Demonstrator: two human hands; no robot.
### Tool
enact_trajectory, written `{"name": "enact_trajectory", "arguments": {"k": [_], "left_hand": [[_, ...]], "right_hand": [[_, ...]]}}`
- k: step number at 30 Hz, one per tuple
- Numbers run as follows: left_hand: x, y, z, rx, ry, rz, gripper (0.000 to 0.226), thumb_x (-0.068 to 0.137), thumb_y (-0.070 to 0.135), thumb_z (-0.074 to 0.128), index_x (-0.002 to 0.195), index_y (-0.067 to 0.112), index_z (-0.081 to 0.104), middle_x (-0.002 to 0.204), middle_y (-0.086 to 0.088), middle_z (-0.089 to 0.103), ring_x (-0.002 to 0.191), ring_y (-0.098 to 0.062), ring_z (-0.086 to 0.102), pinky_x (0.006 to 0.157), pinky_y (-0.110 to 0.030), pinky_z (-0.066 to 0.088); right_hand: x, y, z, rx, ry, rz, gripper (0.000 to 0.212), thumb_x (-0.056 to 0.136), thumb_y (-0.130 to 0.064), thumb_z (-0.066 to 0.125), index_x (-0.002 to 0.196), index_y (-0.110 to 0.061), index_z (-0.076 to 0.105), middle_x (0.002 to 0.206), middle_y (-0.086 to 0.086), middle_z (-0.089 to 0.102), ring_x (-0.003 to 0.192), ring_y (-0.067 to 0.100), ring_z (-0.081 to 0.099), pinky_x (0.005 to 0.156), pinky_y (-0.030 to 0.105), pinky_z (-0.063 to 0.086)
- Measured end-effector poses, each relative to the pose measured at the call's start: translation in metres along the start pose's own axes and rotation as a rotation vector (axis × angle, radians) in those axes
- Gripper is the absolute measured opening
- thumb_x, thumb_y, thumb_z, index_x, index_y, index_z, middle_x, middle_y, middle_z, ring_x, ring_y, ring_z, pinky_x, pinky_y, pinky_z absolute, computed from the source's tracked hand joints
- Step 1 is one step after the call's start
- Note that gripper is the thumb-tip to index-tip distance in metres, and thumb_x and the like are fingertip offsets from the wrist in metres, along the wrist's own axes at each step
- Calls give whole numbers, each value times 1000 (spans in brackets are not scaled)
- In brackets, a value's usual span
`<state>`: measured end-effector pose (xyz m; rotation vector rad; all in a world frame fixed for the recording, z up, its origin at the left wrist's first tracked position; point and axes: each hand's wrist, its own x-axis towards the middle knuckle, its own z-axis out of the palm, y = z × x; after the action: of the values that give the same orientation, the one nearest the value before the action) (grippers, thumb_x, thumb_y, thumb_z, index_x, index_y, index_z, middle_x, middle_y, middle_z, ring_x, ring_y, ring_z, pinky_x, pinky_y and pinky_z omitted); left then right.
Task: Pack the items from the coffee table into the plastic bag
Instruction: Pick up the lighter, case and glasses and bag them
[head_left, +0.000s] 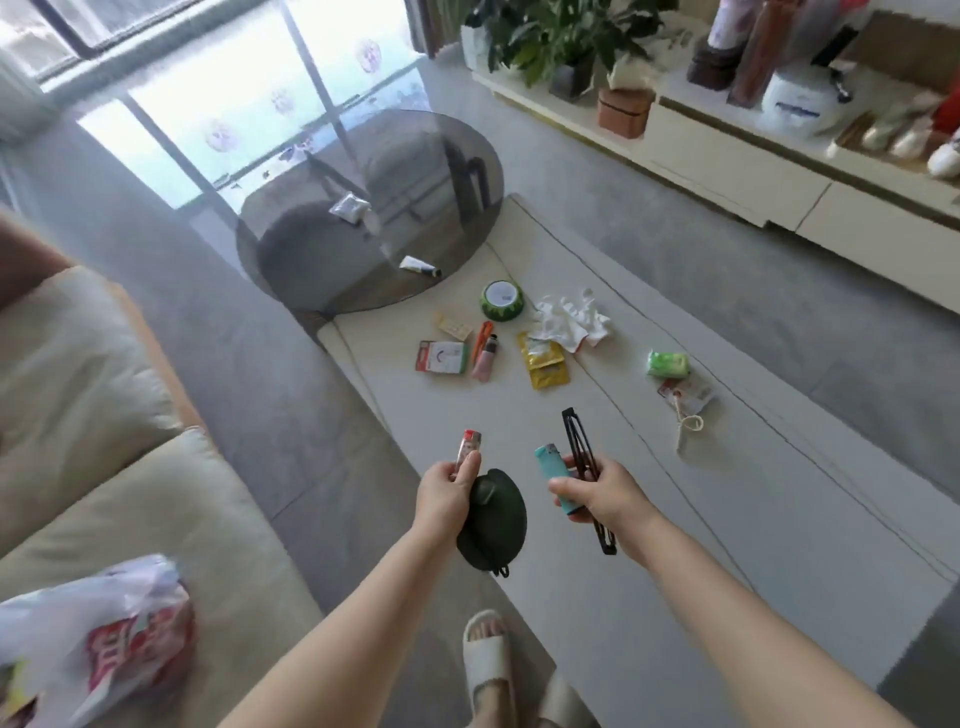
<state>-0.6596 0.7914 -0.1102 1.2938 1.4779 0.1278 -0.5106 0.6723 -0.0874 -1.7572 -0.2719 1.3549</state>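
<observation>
Pale coffee table (675, 519) strewn with small items, left hand (447, 493) gripping red lighter (467, 448) and dark green pouch (493, 525), right hand (602, 493) holding teal lighter (556, 475) and black clip (579, 447), plastic bag (104, 634) on sofa (130, 493) at left.

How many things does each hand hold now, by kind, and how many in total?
Lighters: 2, the red lighter in the left hand and the blue lighter in the right hand
Dark green pouch: 1, left hand
Black hair clip: 1, right hand
Total: 4
</observation>
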Motion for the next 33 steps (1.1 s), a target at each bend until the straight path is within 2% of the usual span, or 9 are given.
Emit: {"name": "enact_trajectory", "arguments": {"k": [6,11,14,16,20,23,26,29,33], "left_hand": [[-44,-26,-140,-246,235,-60,39,92,47,53,81,10,58,76,-5,57,75,-19,52,71,-32,39],[-49,-76,-235,-475,348,-139,61,59,74,60,68,14,60,73,-8,61,75,-23,57,73,-34,45],[-76,-76,-288,-580,376,-160,37,89,45,59,73,12,57,72,-4,59,69,-20,57,62,-22,48],[-78,-90,-316,-603,392,-188,33,95,36,54,70,14,55,70,1,57,70,-18,56,53,-14,46],[-80,-127,-373,-780,488,-199,32,92,34,57,86,4,62,91,-13,66,92,-27,59,72,-31,49],[-87,-157,-412,-935,521,-230,35,93,33,57,109,2,60,104,-17,63,95,-29,59,68,-30,50],[-95,-191,-446,-1064,577,-268,34,93,30,58,114,4,59,107,-13,62,98,-28,57,66,-30,49],[-99,-224,-474,-1109,644,-297,30,92,25,60,115,6,60,117,-13,63,110,-30,57,91,-40,49],[-105,-257,-505,-1148,715,-327,19,92,13,60,107,1,61,98,-14,67,92,-30,62,75,-37,54]], "right_hand": [[-27,-56,121,-197,-210,-46,18,85,-6,65,94,-17,55,89,6,61,79,18,61,60,24,49],[-45,-89,236,-373,-390,-93,21,84,-3,64,98,-12,52,82,4,56,70,12,56,61,25,48],[-53,-103,302,-453,-447,-139,23,83,-5,65,104,-9,56,82,5,59,66,10,57,55,22,47],[-59,-107,338,-487,-468,-145,22,82,-5,66,102,-9,56,83,7,61,65,11,58,54,20,46],[-69,-106,415,-560,-520,-138,20,81,-7,67,97,-14,56,88,6,63,74,16,62,59,24,49],[-78,-98,470,-618,-571,-114,25,81,-4,66,102,-10,55,84,6,62,72,17,62,60,25,49],[-86,-83,520,-663,-642,-71,29,79,-2,66,104,-10,55,82,8,61,73,19,60,58,26,49],[-90,-65,565,-746,-695,-31,22,81,-3,62,99,-12,55,81,5,60,68,16,59,57,25,51],[-92,-45,617,-848,-741,20,28,82,-4,58,105,-20,55,81,5,60,55,14,59,48,25,49]]}}
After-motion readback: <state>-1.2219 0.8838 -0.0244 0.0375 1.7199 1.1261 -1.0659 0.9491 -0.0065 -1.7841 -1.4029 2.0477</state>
